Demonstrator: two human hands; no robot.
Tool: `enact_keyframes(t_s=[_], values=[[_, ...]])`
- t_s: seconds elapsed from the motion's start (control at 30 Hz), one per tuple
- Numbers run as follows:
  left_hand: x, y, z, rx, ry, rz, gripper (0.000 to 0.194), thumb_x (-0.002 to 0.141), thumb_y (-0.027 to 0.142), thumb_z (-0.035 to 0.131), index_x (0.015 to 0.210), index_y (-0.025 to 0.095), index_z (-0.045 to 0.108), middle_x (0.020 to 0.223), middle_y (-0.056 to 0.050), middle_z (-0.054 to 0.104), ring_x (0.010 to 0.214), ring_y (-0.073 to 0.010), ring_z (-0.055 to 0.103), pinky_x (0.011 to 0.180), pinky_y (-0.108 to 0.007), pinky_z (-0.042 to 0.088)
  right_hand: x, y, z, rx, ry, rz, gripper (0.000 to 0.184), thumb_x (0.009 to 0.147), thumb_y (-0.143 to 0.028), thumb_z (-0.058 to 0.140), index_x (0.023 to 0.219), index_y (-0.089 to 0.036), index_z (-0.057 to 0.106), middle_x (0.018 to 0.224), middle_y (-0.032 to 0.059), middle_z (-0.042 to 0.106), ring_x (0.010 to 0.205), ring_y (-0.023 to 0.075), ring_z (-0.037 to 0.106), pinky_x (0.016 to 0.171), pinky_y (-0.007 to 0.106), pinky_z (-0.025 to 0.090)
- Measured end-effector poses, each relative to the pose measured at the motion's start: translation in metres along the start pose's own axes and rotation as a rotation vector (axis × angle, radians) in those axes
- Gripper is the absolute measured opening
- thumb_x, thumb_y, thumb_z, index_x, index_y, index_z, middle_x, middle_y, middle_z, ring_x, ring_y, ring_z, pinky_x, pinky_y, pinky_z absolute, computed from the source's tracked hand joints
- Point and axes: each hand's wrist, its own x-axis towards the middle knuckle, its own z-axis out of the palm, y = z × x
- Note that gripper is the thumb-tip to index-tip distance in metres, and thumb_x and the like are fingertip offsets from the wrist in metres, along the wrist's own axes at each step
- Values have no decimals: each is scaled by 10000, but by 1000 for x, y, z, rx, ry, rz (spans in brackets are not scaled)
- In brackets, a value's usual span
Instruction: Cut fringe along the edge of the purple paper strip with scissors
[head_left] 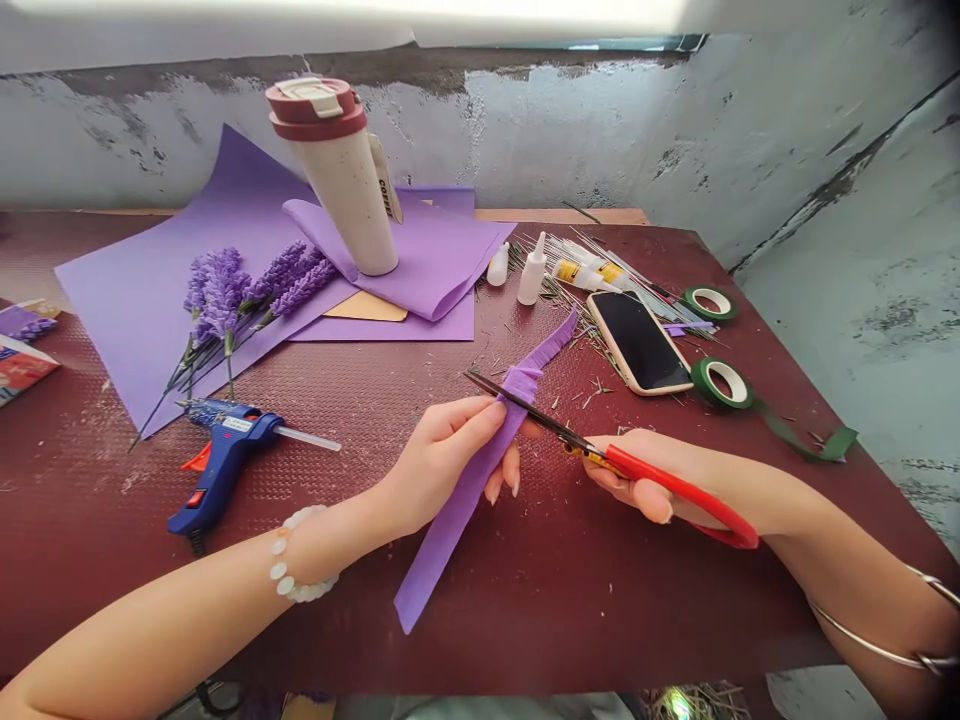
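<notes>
My left hand pinches a long purple paper strip between thumb and fingers. The strip's far end is cut into a fringe; its near end hangs plain toward the table's front. My right hand grips a pair of scissors with red handles. Their dark blades lie across the strip just beyond my left thumb, at the start of the fringed part. I cannot tell how far apart the blades are.
A blue glue gun and purple flowers lie left. A coffee tumbler stands on purple sheets. Right are a phone, a glue bottle, green tape rolls and wire stems.
</notes>
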Motion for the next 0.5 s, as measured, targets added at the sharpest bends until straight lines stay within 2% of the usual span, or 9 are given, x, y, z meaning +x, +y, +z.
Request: enact_keyframes(t_s=[0.1,0.2,0.27,0.37,0.5], values=[[0,2,1,11,5,-12,507,1003,644,812,918,145,800,633,-39,738,472,-132,564,518,-263,448,0,-3,0,-16,10,19,674,1020,-909,627,838,-284,450,749,-74,412,643,164,266,579,346,247],[-2,5,2,22,-3,-9,514,1002,648,814,905,144,802,625,-43,736,468,-133,557,515,-267,444,0,-8,-1,-66,8,16,830,876,-1119,523,880,-292,445,772,-67,466,654,170,300,583,349,272],[-3,7,3,41,-14,-3,523,1010,656,807,896,146,805,625,-44,737,468,-134,555,514,-268,440,0,-11,-1,-105,-5,30,852,840,-1142,516,916,-297,438,790,-64,482,658,174,310,582,349,290],[-4,8,3,75,-37,16,528,1032,657,789,890,150,811,633,-43,742,478,-132,564,520,-264,442,0,-15,1,-149,-14,87,788,900,-1075,557,947,-297,437,812,-63,496,668,177,331,603,349,321],[-2,7,1,86,-32,32,511,1045,641,778,894,155,812,639,-41,746,482,-134,568,518,-263,448,-1,-16,3,-118,25,65,881,808,-1170,509,914,-300,422,769,-77,490,649,169,302,588,349,290]])
